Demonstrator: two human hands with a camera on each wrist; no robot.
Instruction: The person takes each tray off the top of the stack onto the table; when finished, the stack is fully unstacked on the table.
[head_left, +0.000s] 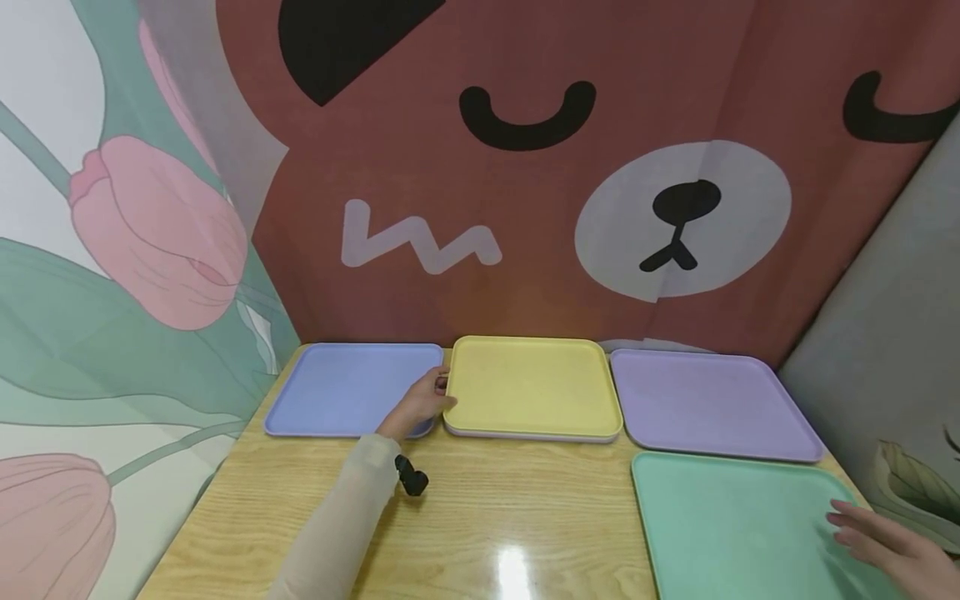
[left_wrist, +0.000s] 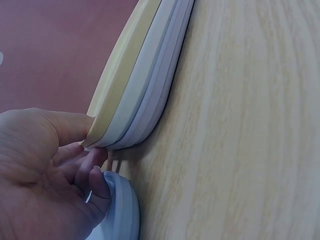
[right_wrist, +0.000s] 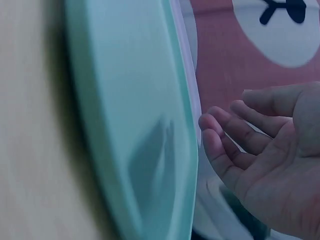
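At the back middle of the table lies a yellow tray, on top of a stack. My left hand pinches its left rim, thumb on top and fingertips beneath, as the left wrist view shows. Below the yellow tray in that view come a pale tray and lavender tray edges. My right hand holds nothing, its fingers loosely bent over the right side of a green tray. Its shadow falls on that tray.
A blue tray lies left of the stack, partly behind my left wrist. To the right is a purple tray, just behind the green one. A curtain with a bear face hangs right behind the wooden table.
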